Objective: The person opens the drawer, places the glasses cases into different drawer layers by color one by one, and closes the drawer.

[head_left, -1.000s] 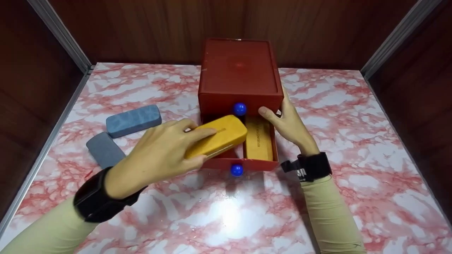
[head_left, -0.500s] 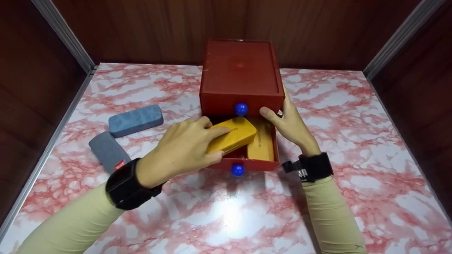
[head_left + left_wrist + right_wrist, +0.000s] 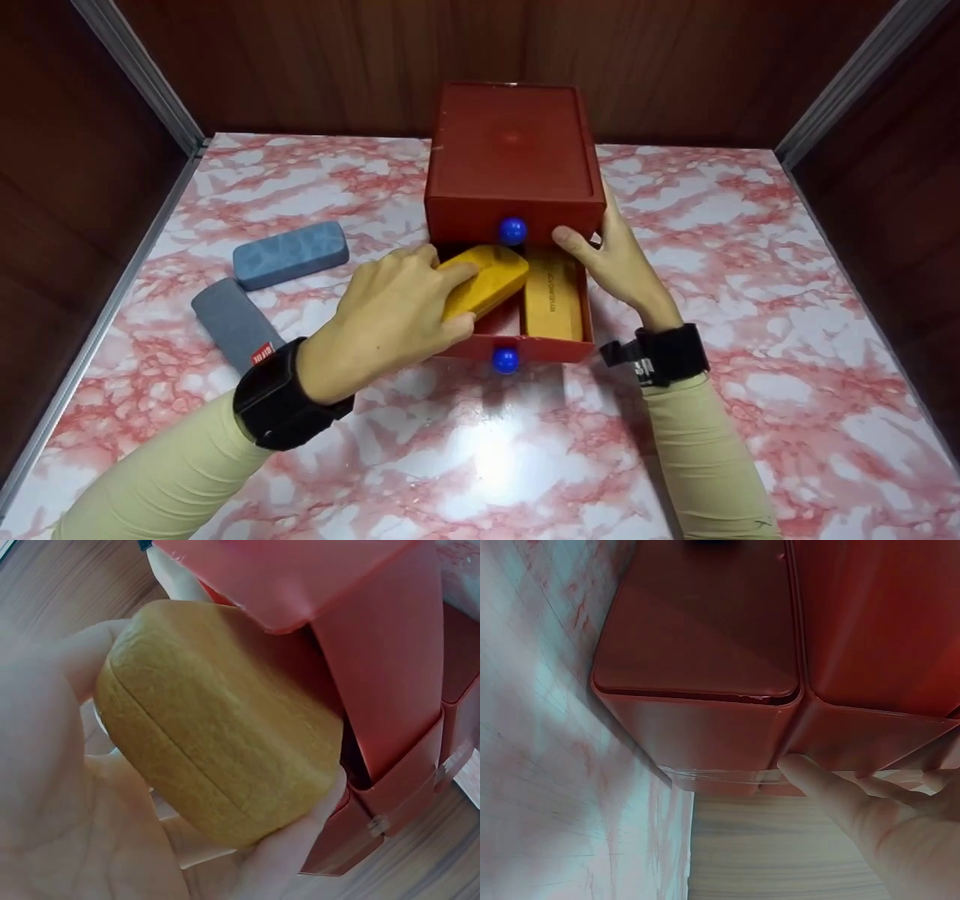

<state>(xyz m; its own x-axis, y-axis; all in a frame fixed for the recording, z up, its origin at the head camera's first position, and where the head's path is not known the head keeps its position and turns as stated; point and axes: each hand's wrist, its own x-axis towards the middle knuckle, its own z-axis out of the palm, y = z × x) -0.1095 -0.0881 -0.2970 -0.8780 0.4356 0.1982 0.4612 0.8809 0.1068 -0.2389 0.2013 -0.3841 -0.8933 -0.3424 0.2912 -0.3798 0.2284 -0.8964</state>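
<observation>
In the head view a red two-drawer box (image 3: 514,142) stands with its lower drawer (image 3: 551,349) pulled out. My left hand (image 3: 397,307) grips a yellow glasses case (image 3: 487,281) at a slant over the drawer's left part; in the left wrist view the fingers lie around the case (image 3: 217,720). Another yellow glasses case (image 3: 553,300) lies lengthwise in the drawer's right part. My right hand (image 3: 619,259) rests on the box's right front corner, thumb on the upper drawer front. In the right wrist view its extended fingers (image 3: 832,795) touch the red side.
A blue glasses case (image 3: 291,255) and a grey glasses case (image 3: 236,322) with a red tag lie on the marbled tabletop at left. Blue knobs stick out from both drawer fronts, the lower knob (image 3: 505,361) toward me. Dark wooden walls (image 3: 337,67) enclose the table.
My left hand has carried the yellow glasses case rightward over the drawer; in the last half second the case has shifted slightly back left. My right hand stays on the box.
</observation>
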